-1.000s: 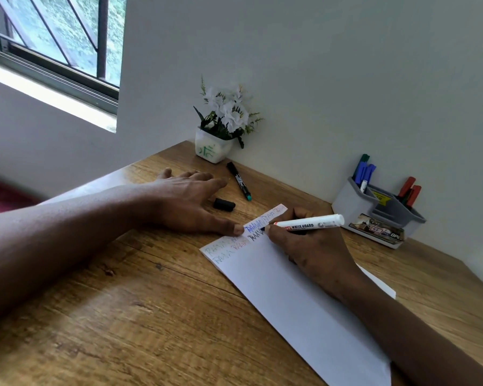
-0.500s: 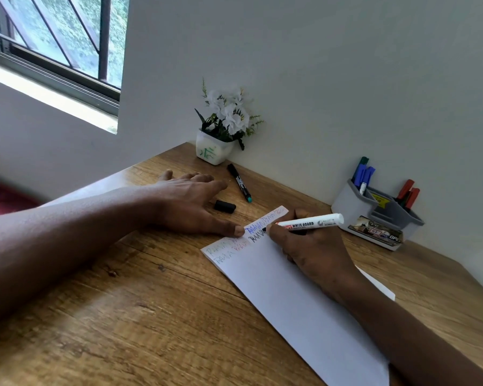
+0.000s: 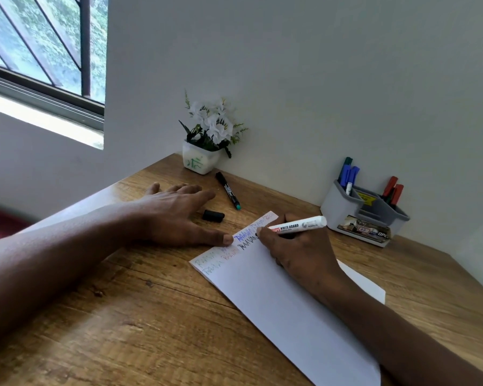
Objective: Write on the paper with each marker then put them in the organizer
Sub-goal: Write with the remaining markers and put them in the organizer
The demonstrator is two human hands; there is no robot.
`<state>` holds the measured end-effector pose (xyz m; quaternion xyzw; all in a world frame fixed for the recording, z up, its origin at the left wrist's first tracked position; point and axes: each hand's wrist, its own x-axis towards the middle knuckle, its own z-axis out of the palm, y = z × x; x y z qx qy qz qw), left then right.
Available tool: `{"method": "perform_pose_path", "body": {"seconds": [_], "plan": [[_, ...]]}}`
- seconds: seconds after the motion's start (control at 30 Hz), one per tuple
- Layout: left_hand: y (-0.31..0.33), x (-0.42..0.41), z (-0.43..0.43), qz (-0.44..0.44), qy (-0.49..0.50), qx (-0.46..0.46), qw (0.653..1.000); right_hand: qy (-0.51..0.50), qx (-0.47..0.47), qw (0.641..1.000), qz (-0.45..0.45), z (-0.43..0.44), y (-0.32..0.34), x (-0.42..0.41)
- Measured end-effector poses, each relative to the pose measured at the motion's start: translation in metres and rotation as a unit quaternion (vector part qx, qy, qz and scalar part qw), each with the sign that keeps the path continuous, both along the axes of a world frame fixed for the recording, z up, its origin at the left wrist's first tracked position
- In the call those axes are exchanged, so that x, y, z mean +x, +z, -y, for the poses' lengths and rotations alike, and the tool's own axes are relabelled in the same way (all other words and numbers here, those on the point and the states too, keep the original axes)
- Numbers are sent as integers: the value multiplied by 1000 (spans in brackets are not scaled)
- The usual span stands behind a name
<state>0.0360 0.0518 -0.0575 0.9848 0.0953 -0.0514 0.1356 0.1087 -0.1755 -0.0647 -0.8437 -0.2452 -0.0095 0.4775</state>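
My right hand [image 3: 299, 252] grips a white whiteboard marker [image 3: 299, 226], its tip down on the white paper [image 3: 285, 307] beside fresh black letters. Green, red and blue words fill the paper's far end. My left hand [image 3: 176, 215] lies flat on the desk, fingers spread, thumb pressing the paper's top edge. A loose black cap [image 3: 213, 215] rests by my left fingers. Behind it lies a black marker [image 3: 228, 190] with a green end. The grey organizer [image 3: 354, 215] stands at the right by the wall, holding blue, green and red markers.
A small white pot of white flowers [image 3: 204, 143] sits in the desk's far corner against the wall. The wooden desk [image 3: 140, 316] ends at the left near a window. The wall runs close behind the organizer.
The marker tip has crept a little rightward along the black word as the lettering grows. My left hand has stayed in place.
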Motion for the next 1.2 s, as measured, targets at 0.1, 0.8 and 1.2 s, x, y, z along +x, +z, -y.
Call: {"method": "perform_pose_path", "body": {"seconds": [0.1,0.8,1.2], "plan": [[-2,1,-1,8,-2,-4,1000,8,35,999,-29,1,0,1],[-3,42,-8,298,-46,65,951,46,234,945,-222,4,12,9],[7,26,-7,193,-112,29,974,57,214,949,-223,0,7,17]]}}
